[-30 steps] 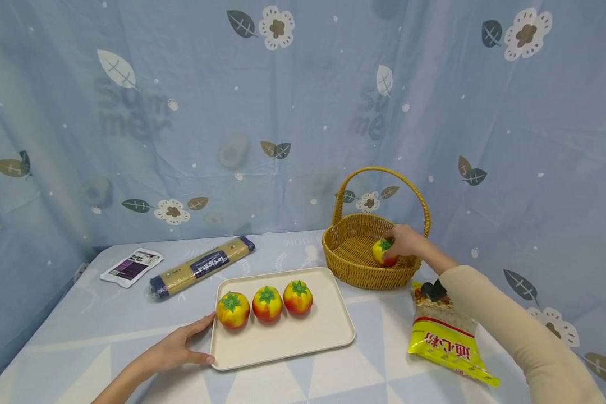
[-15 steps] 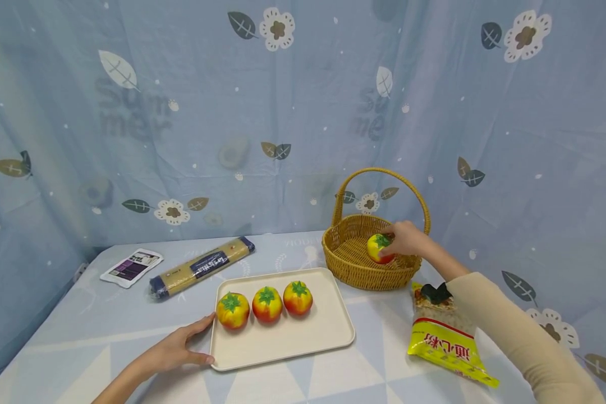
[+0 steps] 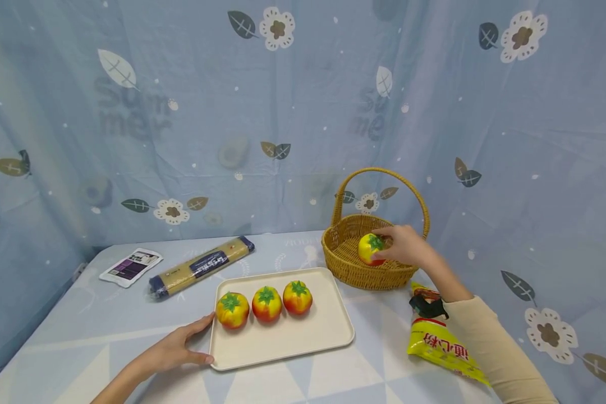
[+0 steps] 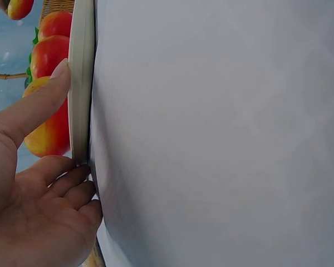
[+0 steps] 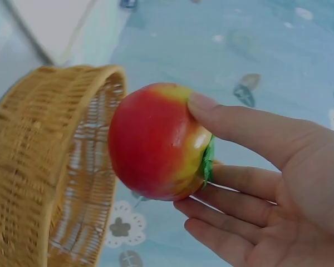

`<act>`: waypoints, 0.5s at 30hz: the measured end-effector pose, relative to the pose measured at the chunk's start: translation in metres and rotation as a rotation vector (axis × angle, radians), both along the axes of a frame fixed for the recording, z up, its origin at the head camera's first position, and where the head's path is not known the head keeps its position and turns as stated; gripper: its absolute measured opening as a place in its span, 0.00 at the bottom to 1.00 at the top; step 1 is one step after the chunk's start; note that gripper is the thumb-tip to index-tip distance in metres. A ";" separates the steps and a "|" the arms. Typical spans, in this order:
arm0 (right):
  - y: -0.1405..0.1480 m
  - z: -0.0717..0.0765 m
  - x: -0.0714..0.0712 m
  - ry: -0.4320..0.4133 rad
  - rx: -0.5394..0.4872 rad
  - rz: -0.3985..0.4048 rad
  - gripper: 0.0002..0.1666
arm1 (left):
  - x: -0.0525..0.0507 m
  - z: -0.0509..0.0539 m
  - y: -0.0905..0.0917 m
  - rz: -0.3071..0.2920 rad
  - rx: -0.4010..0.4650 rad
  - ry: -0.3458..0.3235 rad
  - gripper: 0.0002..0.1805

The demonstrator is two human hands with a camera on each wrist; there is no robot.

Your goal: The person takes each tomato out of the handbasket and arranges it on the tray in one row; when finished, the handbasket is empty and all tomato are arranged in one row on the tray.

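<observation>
My right hand (image 3: 401,244) pinches a red-and-yellow tomato (image 5: 156,142) by its green-leaved top, thumb on one side and fingers on the other. In the head view this tomato appears within the rim of the wicker basket (image 3: 353,275); the right wrist view shows it at the basket's mouth. Three similar tomatoes, the left one (image 3: 233,310), the middle one (image 3: 267,306) and the right one (image 3: 298,298), sit in a row on the cream tray (image 3: 313,336). With thumb and fingers spread, my left hand (image 3: 174,350) touches the tray's left edge.
A pack of spaghetti (image 3: 202,266) lies behind the tray, with a white-and-purple pouch (image 3: 131,267) to its left. Right of the tray is a yellow bag of pasta (image 3: 441,345), partly covered by the right forearm. The basket's tall handle (image 3: 384,170) arches up near the right hand.
The right hand has moved a little to the left over the basket, carrying the tomato with it. The left hand, the tray and its tomatoes stay put.
</observation>
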State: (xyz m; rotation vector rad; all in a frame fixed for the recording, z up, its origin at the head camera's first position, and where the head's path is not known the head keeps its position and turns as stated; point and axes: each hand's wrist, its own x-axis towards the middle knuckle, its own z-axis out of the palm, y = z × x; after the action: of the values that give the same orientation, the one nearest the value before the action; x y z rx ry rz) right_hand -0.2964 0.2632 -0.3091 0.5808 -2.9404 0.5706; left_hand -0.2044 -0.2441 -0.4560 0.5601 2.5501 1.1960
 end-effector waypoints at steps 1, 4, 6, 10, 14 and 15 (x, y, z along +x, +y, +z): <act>-0.001 -0.001 0.002 0.004 -0.009 -0.003 0.38 | 0.000 0.000 0.000 0.001 0.002 -0.002 0.54; -0.003 -0.004 0.006 0.021 -0.032 -0.003 0.38 | 0.001 -0.001 -0.001 0.002 0.005 -0.007 0.54; -0.005 -0.007 0.009 0.031 -0.049 0.005 0.38 | 0.001 -0.001 -0.001 0.005 0.005 -0.014 0.54; -0.010 -0.013 0.014 0.039 -0.082 0.023 0.39 | 0.002 -0.001 -0.001 0.007 0.003 -0.017 0.54; -0.015 -0.021 0.020 0.030 -0.123 0.034 0.39 | 0.001 -0.001 0.000 0.002 0.000 0.003 0.54; -0.017 -0.022 0.021 0.030 -0.134 0.037 0.38 | 0.001 0.000 0.000 -0.002 0.001 0.008 0.54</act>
State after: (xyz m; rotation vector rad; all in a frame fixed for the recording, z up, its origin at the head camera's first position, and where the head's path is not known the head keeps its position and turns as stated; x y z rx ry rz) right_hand -0.2754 0.2465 -0.3314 0.6239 -2.8414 0.7488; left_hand -0.2036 -0.2442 -0.4565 0.5690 2.5551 1.1972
